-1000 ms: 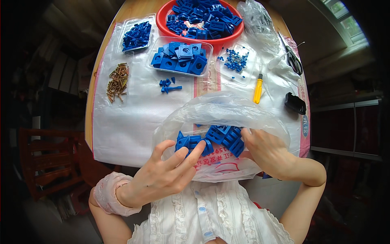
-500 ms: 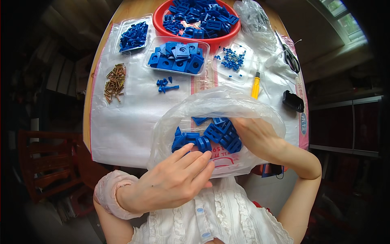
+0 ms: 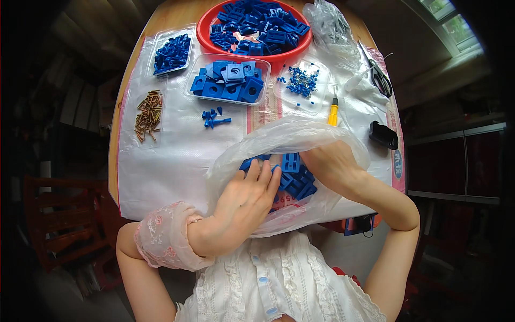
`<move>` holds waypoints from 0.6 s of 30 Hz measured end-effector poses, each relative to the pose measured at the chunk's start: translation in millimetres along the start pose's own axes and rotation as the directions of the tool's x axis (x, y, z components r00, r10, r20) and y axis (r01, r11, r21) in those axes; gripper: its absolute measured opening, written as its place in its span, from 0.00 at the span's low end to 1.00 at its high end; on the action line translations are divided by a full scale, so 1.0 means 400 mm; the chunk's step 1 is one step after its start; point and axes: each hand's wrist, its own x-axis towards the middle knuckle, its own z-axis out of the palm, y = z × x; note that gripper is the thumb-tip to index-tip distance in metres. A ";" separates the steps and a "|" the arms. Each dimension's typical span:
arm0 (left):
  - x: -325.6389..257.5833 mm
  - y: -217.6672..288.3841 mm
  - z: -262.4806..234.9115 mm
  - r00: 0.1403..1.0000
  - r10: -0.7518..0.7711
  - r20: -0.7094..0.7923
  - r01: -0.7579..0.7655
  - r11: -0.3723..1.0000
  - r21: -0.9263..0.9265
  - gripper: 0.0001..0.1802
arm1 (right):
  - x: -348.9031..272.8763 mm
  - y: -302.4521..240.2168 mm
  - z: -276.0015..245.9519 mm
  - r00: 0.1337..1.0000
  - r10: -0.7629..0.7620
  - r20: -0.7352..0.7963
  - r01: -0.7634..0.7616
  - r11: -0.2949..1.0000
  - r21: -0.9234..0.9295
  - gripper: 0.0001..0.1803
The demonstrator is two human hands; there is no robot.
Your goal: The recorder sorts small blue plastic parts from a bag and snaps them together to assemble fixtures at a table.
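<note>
A clear plastic bag (image 3: 228, 155) stands with its mouth wide at the table's near edge, several blue plastic parts (image 3: 301, 185) inside. Into it reaches my left hand (image 3: 244, 201), its fingers stretched apart and resting over blue parts at the bag's left. Those parts are mostly covered by the fingers. My right hand (image 3: 333, 163) is bent into the bag's right side. Its fingertips are hidden down in the bag, beside an upright blue slotted piece (image 3: 291, 162).
Behind the bag are a red basin (image 3: 200, 38) of blue parts, a clear tub (image 3: 188, 90) of square blue plates, a tray of small blue pieces (image 3: 173, 52), brass-coloured screws (image 3: 148, 114), blue-capped bits (image 3: 301, 81), a yellow screwdriver (image 3: 333, 114), scissors (image 3: 381, 80) and a black object (image 3: 383, 135).
My left hand has moved up and forward, deeper into the bag, over the blue parts at its left. My right hand has shifted slightly left and up. The bag's left side has bunched inward.
</note>
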 end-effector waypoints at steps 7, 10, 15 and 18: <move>-0.012 -0.017 -0.043 1.000 -0.016 0.007 0.016 1.000 0.001 0.30 | 0.018 -0.012 0.045 0.984 -0.050 -0.168 0.056 0.998 0.031 0.07; -0.001 -0.044 -0.077 0.999 -0.024 -0.040 0.011 0.959 -0.284 0.25 | 0.000 -0.044 0.007 0.982 0.093 -0.164 -0.060 0.978 0.198 0.08; 0.027 -0.075 -0.082 0.951 -0.297 -0.082 0.075 0.482 -0.873 0.13 | -0.035 -0.105 -0.135 0.998 -0.007 -0.065 0.041 0.840 0.542 0.11; 0.033 -0.077 -0.089 0.969 -0.185 -0.163 -0.042 0.527 -0.849 0.09 | -0.058 -0.122 -0.119 0.971 -0.099 -0.219 0.214 0.771 0.600 0.12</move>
